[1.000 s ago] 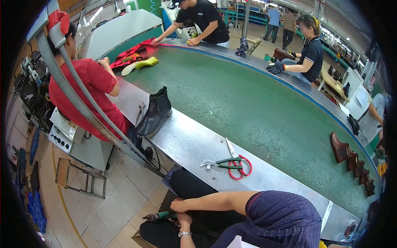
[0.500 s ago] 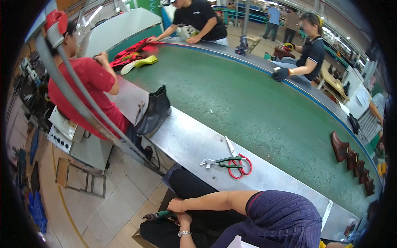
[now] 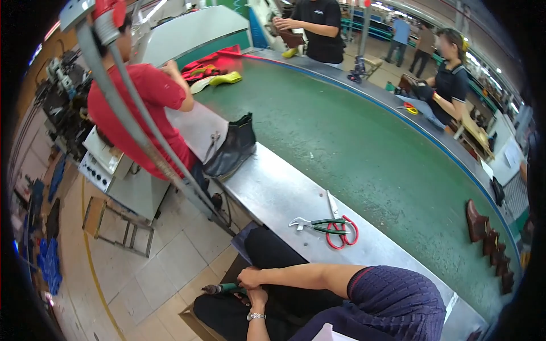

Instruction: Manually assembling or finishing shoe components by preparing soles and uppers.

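Observation:
My right hand [image 3: 248, 277] closes over the end of a green-handled tool [image 3: 227, 287] with a dark metal tip, held low over my lap. Right below it is my left hand [image 3: 257, 296], with a watch on the wrist. Its fingers are curled under the handle, and what they grip is largely hidden. On the metal ledge beyond my arm lie green-handled pliers [image 3: 313, 223], overlapping red-handled scissors [image 3: 351, 234]. A black boot [image 3: 232, 150] rests farther along that ledge.
A green conveyor belt [image 3: 341, 148] runs beside the metal ledge [image 3: 284, 193]. Several brown shoes [image 3: 478, 223] stand at its right end. A person in red [image 3: 142, 113] works at left, behind a metal post [image 3: 136, 133]. Two people work across the belt. A small step frame [image 3: 122, 224] stands on the floor.
The whole view has shifted, moving the scene rightward. Across the belt, one person now holds up a brown shoe; the person at right has put down a yellow-handled tool. My hands keep their grip.

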`<state>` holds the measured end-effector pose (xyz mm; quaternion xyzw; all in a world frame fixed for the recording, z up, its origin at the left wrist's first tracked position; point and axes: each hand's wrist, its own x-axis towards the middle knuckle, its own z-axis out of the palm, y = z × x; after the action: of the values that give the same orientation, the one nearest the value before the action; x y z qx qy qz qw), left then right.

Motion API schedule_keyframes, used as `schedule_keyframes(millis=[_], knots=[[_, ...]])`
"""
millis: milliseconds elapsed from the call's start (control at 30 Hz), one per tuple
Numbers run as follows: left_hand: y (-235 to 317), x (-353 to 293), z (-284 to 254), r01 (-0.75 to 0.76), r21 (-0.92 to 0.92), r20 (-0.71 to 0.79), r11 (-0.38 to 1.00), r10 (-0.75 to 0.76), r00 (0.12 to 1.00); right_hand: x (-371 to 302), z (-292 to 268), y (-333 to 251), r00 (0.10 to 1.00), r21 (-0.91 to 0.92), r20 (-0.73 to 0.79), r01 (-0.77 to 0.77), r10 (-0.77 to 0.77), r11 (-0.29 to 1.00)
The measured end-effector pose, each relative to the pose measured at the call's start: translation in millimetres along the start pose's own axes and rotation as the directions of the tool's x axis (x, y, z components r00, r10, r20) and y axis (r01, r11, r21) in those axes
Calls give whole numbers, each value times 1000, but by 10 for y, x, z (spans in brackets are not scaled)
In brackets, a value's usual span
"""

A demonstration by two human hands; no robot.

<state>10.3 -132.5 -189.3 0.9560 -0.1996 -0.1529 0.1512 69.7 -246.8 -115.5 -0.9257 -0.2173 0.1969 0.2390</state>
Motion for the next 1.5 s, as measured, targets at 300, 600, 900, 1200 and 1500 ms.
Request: schedule_keyframes(millis=[300, 600, 900, 1200, 1500], knots=[[301, 81, -247, 97, -33, 121, 995, -92, 988, -14, 15, 74, 997, -13, -78, -26, 25, 1000], [-43, 34, 31, -60, 233, -91, 971, 84, 992, 7, 4, -92, 977, 74, -214, 29, -13, 997], [-16, 150, 104, 93, 153, 159, 984, -117, 980, 45, 126, 44, 992, 17, -120, 31, -28, 999], [117, 70, -54, -22, 14, 24, 1000, 22, 999, -24, 18, 37, 992, 24, -125, -3, 6, 1000], [11, 105, 52, -10, 85, -21, 996, 12, 1000, -16, -28, -16, 991, -18, -130, -24, 21, 1000]])
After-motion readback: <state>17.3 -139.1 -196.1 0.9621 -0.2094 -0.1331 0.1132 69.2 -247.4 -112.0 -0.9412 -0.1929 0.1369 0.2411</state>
